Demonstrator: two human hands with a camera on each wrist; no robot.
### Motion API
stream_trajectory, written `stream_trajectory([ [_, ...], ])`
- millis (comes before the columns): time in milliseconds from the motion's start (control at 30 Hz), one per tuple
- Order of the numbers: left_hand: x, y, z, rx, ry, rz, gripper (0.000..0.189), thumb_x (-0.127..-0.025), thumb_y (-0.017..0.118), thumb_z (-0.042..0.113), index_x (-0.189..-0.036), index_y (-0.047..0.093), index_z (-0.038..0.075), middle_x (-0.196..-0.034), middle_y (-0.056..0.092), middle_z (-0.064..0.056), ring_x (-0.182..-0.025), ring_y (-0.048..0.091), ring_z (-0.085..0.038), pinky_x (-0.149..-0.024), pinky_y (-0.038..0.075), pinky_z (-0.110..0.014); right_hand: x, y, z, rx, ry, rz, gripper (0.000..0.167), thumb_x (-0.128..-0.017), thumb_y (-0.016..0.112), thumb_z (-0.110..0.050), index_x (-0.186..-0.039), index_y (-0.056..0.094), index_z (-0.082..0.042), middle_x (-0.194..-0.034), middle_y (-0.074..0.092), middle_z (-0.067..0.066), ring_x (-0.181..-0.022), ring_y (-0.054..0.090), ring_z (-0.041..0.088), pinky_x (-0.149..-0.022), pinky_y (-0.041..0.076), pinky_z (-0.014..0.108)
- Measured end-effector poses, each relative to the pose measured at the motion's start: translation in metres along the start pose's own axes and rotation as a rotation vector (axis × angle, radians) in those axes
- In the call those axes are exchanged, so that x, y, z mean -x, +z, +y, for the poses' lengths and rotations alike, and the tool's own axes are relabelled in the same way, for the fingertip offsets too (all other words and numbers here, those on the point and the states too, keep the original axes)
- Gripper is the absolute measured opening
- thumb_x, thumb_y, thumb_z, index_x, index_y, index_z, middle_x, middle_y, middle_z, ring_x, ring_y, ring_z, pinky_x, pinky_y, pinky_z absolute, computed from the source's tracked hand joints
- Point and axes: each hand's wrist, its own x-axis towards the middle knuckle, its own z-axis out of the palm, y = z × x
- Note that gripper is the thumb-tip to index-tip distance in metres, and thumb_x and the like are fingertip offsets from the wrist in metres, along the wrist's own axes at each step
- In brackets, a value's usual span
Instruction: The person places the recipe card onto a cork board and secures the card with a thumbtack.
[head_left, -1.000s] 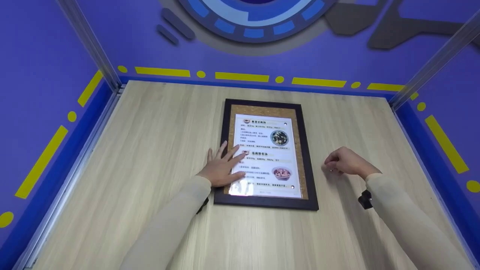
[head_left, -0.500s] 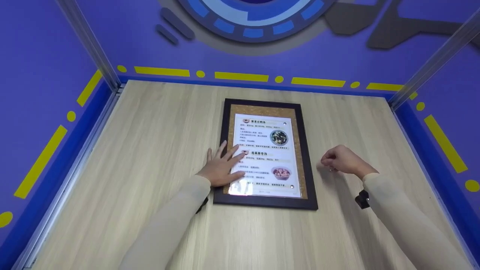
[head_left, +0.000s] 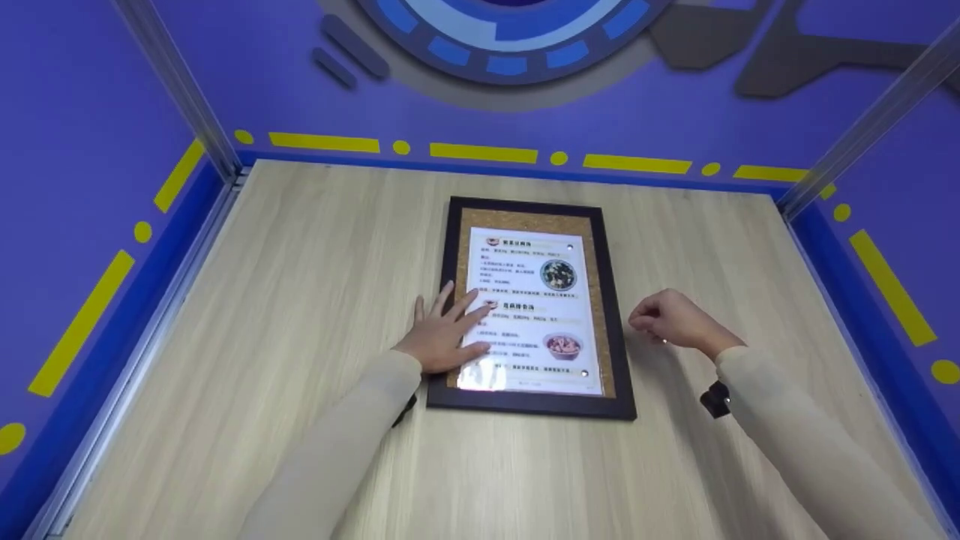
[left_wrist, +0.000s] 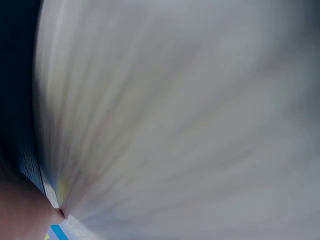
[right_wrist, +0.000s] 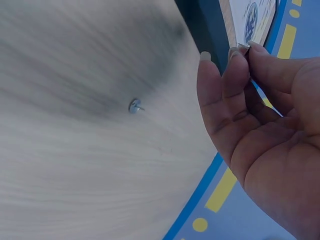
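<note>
A cork board [head_left: 529,220] in a dark frame [head_left: 529,403] lies on the wooden tabletop, bearing a printed recipe sheet [head_left: 510,345]. Two silvery thumbtacks show on the sheet, an upper-right one [head_left: 570,247] and a lower-right one [head_left: 585,373]. My left hand [head_left: 437,337] rests with spread fingers across the frame's left side and the sheet. Just right of the frame, my right hand [head_left: 677,321] pinches a small silvery thumbtack [right_wrist: 243,48] between thumb and fingertips, mostly hidden by them. Another thumbtack [right_wrist: 135,106] lies on the tabletop near that hand.
The wooden tabletop [head_left: 315,247] is bounded by blue-purple panels with yellow markings, the back panel [head_left: 480,124] beyond the board. A metal rail [head_left: 142,367] runs along the left edge. Mostly blurred tabletop [left_wrist: 175,110] fills the left wrist view.
My right hand has moved slightly left, closer to the frame's right edge. My left hand and the board have stayed where they were.
</note>
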Motion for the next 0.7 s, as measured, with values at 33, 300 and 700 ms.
stream_trajectory([
  [33,0.0,0.0,0.0,-0.001,-0.001,-0.002,0.073,-0.097,0.035,0.069,-0.16,0.02,0.034,-0.166,0.007,0.002,-0.149,-0.011,-0.035,-0.105,-0.001,-0.076,0.0,0.001,-0.001,0.003,-0.005,0.002,0.012,-0.094,0.061,0.002,-0.096,0.07,0.01,-0.077,0.065,0.013,-0.065,0.058,0.019,-0.057,0.049,0.031],
  [300,-0.001,0.0,0.001,0.005,-0.009,-0.008,0.073,-0.097,0.035,0.069,-0.16,0.019,0.034,-0.166,0.005,0.002,-0.149,-0.012,-0.035,-0.106,-0.002,-0.075,-0.002,0.007,-0.01,0.029,-0.033,0.032,0.011,-0.095,0.063,0.0,-0.095,0.072,0.006,-0.075,0.065,0.013,-0.067,0.06,0.023,-0.058,0.05,0.031],
  [700,0.0,-0.001,0.002,0.001,-0.01,-0.001,0.073,-0.097,0.036,0.068,-0.16,0.02,0.034,-0.166,0.007,0.002,-0.149,-0.01,-0.036,-0.105,0.0,-0.076,-0.009,0.014,-0.024,-0.018,-0.074,0.057,0.007,-0.092,0.066,0.001,-0.094,0.071,0.004,-0.079,0.066,0.017,-0.067,0.062,0.029,-0.058,0.053,0.031],
])
